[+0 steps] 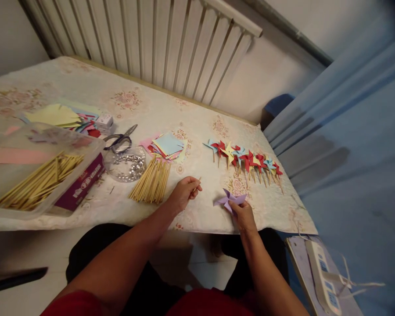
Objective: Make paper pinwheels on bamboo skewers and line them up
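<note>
Left hand is pinching a thin wooden stick by the loose stick pile, while the right hand is gripping a purple paper pinwheel at the table's near edge, keeping both parts close together.

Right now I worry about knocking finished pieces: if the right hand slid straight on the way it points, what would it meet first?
The right hand holds a purple pinwheel. Straight ahead lies bare tablecloth, then probably the row of finished pinwheels, though depth is unclear.
</note>
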`<act>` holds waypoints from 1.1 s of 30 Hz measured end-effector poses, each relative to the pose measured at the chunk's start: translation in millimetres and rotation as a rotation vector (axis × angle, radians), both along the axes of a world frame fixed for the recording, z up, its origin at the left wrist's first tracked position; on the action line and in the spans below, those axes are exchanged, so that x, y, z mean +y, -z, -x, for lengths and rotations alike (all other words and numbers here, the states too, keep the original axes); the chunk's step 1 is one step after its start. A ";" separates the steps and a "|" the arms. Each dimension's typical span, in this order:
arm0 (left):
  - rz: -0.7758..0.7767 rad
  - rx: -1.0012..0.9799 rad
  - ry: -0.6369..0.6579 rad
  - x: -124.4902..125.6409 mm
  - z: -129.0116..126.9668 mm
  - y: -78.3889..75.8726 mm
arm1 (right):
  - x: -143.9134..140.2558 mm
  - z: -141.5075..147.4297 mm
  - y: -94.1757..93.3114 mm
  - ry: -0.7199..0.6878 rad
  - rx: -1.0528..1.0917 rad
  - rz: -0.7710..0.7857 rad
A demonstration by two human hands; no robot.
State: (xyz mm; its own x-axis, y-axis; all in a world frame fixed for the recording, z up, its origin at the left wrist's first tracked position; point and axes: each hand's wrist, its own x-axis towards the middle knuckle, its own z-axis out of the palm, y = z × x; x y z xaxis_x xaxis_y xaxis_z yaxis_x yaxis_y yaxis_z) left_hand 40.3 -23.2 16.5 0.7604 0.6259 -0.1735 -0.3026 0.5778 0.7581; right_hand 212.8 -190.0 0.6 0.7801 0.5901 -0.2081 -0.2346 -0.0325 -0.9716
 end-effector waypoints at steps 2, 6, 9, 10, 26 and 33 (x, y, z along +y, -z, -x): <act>0.009 0.014 -0.009 0.7 0.6 0.1 | 6.8 9.7 -11.4 -0.065 -0.043 0.006; 0.023 0.035 -0.016 1.0 0.5 -1.4 | 25.6 35.6 -42.6 -0.281 -0.241 0.044; -0.001 0.015 -0.007 -1.4 1.8 -3.5 | 41.5 53.6 -64.4 -0.476 -0.389 0.065; -0.013 0.002 -0.006 -2.6 2.5 -4.4 | 46.5 57.8 -69.1 -0.509 -0.426 0.065; -0.042 -0.084 0.049 -7.2 8.8 -9.0 | 63.6 74.6 -67.4 -0.429 -1.041 -0.062; -0.068 -0.122 0.053 -8.4 10.9 -10.7 | 63.8 78.9 -66.4 -0.315 -1.128 -0.100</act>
State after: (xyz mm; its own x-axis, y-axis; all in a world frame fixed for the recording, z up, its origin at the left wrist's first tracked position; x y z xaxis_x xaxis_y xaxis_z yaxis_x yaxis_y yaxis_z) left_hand 29.4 -31.5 27.2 0.8056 0.5913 -0.0361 -0.3655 0.5440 0.7553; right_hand 133.9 -126.1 67.0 0.3095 0.7645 0.5654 0.7647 0.1533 -0.6258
